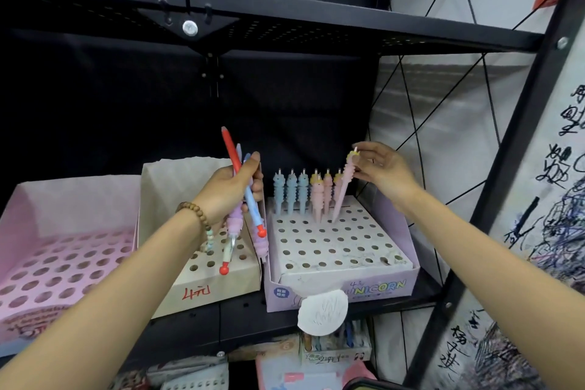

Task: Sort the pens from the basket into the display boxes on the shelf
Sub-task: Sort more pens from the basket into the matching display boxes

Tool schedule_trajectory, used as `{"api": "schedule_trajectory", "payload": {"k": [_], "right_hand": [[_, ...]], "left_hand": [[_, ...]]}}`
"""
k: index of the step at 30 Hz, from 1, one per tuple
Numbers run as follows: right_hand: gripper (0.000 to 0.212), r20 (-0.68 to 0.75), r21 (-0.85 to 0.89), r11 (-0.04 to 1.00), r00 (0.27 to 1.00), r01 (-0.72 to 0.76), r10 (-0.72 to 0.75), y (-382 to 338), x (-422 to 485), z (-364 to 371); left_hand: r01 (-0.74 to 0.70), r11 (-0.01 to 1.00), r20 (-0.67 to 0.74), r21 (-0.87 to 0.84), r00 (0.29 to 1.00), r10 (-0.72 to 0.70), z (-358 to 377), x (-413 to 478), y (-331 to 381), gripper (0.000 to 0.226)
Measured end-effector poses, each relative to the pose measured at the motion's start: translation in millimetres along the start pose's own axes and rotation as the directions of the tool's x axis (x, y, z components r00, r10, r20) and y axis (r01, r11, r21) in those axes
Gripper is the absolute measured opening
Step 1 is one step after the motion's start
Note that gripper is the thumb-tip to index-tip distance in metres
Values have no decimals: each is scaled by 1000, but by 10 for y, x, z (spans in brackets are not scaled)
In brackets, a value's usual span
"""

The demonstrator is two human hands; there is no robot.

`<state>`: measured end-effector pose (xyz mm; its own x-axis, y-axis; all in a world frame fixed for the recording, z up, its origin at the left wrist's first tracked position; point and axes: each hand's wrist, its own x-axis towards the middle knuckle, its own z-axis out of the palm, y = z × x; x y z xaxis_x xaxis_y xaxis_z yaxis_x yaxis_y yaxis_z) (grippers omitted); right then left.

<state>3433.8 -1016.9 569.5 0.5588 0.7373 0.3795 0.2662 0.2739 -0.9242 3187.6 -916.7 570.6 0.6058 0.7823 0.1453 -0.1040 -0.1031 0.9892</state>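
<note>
My left hand (231,188) grips a bunch of several pens (253,209): a red one pointing up, blue and purple ones hanging down over the gap between two boxes. My right hand (381,168) pinches the top of a pink unicorn pen (343,188), whose tip sits in a hole at the back row of the unicorn display box (342,286). Blue and pink unicorn pens (304,193) stand upright in that same back row. The basket is not in view.
A beige display box (202,288) with holes stands left of the unicorn box, and a pink display box (38,279) further left. A black shelf board (285,25) runs overhead; a black upright post (506,184) stands on the right. More stationery lies on the shelf below.
</note>
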Motion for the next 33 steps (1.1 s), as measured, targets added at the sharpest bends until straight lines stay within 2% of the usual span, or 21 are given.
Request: {"api": "schedule_trajectory", "payload": {"k": [11, 16, 22, 25, 27, 28, 30, 32, 33], "right_hand": [[20, 30, -113, 991, 997, 68, -65, 95, 125, 127], [20, 149, -188, 982, 988, -17, 46, 227, 55, 136], [19, 149, -214, 970, 977, -117, 151, 379, -52, 183], [27, 72, -367, 930, 997, -7, 36, 264, -136, 205], [25, 4, -373, 923, 995, 94, -100, 87, -288, 314], [20, 26, -321, 940, 993, 117, -115, -5, -390, 400], [14, 215, -174, 983, 976, 51, -13, -133, -637, 616], [28, 443, -101, 983, 878, -151, 181, -190, -856, 787], [34, 512, -82, 967, 823, -239, 247, -199, -929, 836]], "left_hand": [[36, 998, -68, -54, 997, -39, -58, 2, -15, 36], [26, 997, -92, -77, 995, -33, -43, -4, 7, 36], [17, 996, -91, -86, 996, -25, -38, -68, 60, 35], [14, 985, -82, -170, 996, -28, -67, -122, 81, 34], [9, 961, -71, -275, 997, -30, -88, -160, 79, 34], [8, 943, -64, -333, 997, -31, -90, -179, 70, 35], [5, 917, -57, -398, 998, -30, -71, -217, 43, 38], [-12, 895, -72, -446, 997, -22, -45, -252, 14, 39], [-24, 880, -84, -475, 996, -18, -41, -271, 4, 38]]}}
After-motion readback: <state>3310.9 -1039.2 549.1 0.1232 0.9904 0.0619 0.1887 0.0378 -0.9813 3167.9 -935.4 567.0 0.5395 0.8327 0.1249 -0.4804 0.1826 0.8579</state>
